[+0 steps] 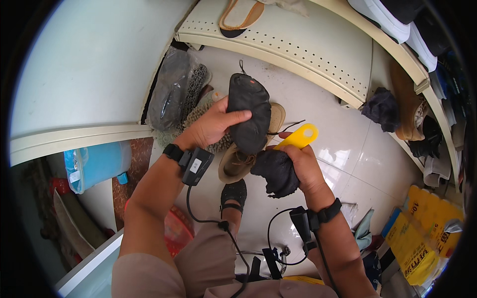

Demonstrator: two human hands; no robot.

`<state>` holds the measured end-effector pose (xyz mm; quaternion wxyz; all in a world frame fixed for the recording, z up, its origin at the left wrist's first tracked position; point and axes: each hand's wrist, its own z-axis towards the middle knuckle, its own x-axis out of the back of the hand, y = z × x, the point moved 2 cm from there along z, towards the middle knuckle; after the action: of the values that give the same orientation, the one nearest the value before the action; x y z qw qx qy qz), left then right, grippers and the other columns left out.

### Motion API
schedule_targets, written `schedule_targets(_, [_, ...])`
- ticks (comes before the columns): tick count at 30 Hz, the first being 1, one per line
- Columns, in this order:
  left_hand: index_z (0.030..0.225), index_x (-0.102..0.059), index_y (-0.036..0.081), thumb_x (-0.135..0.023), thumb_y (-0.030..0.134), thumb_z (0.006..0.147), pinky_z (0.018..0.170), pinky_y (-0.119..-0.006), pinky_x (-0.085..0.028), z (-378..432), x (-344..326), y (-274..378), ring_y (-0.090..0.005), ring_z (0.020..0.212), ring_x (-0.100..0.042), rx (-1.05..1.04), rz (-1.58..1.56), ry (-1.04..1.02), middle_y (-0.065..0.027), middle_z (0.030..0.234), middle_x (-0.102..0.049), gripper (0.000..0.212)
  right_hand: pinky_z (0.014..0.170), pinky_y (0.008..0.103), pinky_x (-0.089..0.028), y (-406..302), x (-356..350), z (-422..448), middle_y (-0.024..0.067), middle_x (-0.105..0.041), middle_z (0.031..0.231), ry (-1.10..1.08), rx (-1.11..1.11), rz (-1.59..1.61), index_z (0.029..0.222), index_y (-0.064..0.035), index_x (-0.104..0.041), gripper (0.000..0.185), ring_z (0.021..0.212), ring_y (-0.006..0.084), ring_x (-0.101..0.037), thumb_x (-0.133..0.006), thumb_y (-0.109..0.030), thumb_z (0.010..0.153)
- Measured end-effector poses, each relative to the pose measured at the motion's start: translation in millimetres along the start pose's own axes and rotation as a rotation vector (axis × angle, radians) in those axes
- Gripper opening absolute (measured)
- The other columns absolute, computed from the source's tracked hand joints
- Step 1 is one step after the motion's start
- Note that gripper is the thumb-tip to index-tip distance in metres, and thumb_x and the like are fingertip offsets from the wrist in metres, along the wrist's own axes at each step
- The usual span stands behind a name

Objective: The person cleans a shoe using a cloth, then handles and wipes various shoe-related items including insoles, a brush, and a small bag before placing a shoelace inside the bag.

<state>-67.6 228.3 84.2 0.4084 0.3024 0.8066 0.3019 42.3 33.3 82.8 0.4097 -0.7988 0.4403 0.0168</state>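
Observation:
My left hand (212,124) grips a dark grey, shoe-shaped piece (249,111), thumb across its face. It has a small red mark near the far end, and a thin lace loop shows beyond that end. In my right hand (305,165) are a yellow plastic handle (301,136) with a round hole and a ragged black cloth (277,173) hanging below it. Whatever the handle joins is hidden by the hand and cloth. Beneath the hands, a tan lace-up shoe (234,165) stands on the floor, partly covered. A beige insole (277,111) shows behind the dark piece.
A perforated cream shelf (298,52) spans the far side, with an insole (240,16) on it. Plastic-wrapped dark items (169,89) and a shaggy mat (197,115) lie left. Another dark cloth (382,110) hangs right, near brown shoes (408,100). Yellow packages (419,238) sit lower right.

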Motion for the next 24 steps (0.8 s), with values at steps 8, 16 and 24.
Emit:
schedule_targets(8, [0.127, -0.045, 0.001, -0.061, -0.006, 0.08, 0.099, -0.032, -0.042, -7, 4, 6, -0.0173, 0.11, -0.055, -0.121, 0.099, 0.031, -0.0075, 0.12, -0.056, 0.05, 0.083, 0.0334, -0.052, 6, 2, -3, 0.0209, -0.065, 0.098, 0.001, -0.016, 0.058, 0.11, 0.0033, -0.052, 0.026, 0.091, 0.0281, -0.065, -0.048, -0.007, 0.087])
schedule_targets(16, [0.111, -0.065, 0.015, -0.052, -0.005, 0.074, 0.082, -0.036, -0.048, -3, -8, -5, -0.0268, 0.095, -0.059, -0.491, 1.322, 0.079, -0.0048, 0.108, -0.065, 0.044, 0.08, 0.0301, -0.051, 14, 0, -2, 0.0143, -0.064, 0.098, 0.004, -0.071, 0.124, 0.12, 0.002, -0.049, 0.034, 0.089, 0.0222, -0.065, -0.051, -0.005, 0.087])
schedule_targets(24, [0.096, -0.072, 0.022, -0.06, 0.01, 0.069, 0.078, -0.03, -0.044, -1, -50, 42, -0.0196, 0.087, -0.053, -1.231, 1.733, 0.498, 0.0052, 0.116, -0.062, 0.032, 0.08, 0.0296, -0.051, 5, 2, 9, 0.014, -0.065, 0.099, -0.057, -0.031, 0.088, 0.13, -0.0015, -0.045, 0.044, 0.088, 0.0217, -0.065, -0.05, -0.004, 0.087])
